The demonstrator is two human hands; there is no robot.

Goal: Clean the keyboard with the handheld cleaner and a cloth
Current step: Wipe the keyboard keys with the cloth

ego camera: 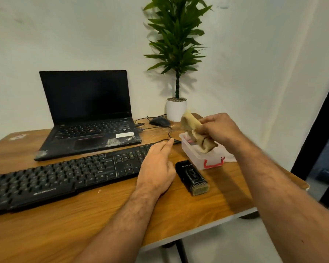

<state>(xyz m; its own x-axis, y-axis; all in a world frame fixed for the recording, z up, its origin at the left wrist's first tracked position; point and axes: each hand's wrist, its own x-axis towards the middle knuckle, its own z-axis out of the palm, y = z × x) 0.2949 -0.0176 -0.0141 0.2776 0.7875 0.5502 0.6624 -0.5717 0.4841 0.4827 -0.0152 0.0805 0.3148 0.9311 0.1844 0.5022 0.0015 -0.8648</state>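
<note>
A black keyboard point(65, 175) lies across the left of the wooden table point(103, 215). My left hand point(157, 166) rests on the keyboard's right end, its index finger stretched out and the other fingers loosely curled, holding nothing. My right hand point(219, 130) grips a crumpled tan cloth point(193, 130) in the air above a clear plastic box point(198, 158). The black handheld cleaner point(191, 177) lies on the table between my hands, with its brush end toward me.
An open black laptop point(87, 114) stands behind the keyboard. A black mouse point(160, 121) and its cables lie near a potted plant point(176, 109) at the back corner. The table's right edge runs just past the plastic box.
</note>
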